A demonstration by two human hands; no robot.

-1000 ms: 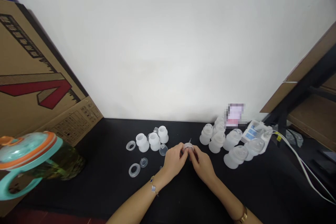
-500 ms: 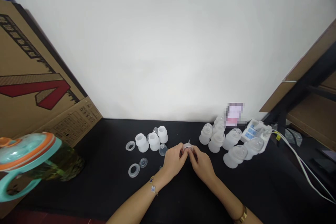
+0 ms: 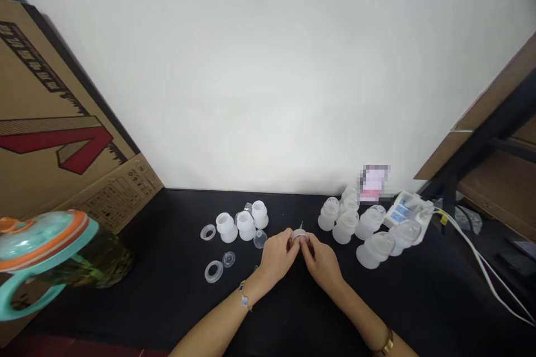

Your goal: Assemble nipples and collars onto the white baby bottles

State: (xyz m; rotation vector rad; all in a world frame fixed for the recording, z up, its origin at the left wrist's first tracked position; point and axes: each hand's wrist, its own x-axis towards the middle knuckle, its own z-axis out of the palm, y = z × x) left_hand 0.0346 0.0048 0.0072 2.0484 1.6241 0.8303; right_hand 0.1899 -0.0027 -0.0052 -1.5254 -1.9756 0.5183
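Between my left hand [image 3: 277, 254] and my right hand [image 3: 321, 261] is a small white bottle collar ring [image 3: 300, 232] with a clear nipple tip poking up from it. The fingers of both hands are closed around its rim, thumbs towards me. Left of the hands stand three open white baby bottles [image 3: 245, 226]. Around them lie a collar ring [image 3: 208, 232], another collar ring [image 3: 214, 271], a clear nipple [image 3: 228, 259] and a clear dome cap [image 3: 260, 239]. To the right, several capped baby bottles [image 3: 347, 227] stand on the black table [image 3: 167, 301].
A large jug [image 3: 62, 256] with a turquoise lid and handle stands at left, before a cardboard box [image 3: 62, 117]. At right are a white power strip [image 3: 412, 209] with white cables [image 3: 473, 242] and a blurred pink panel [image 3: 373, 183]. A white wall rises behind the table.
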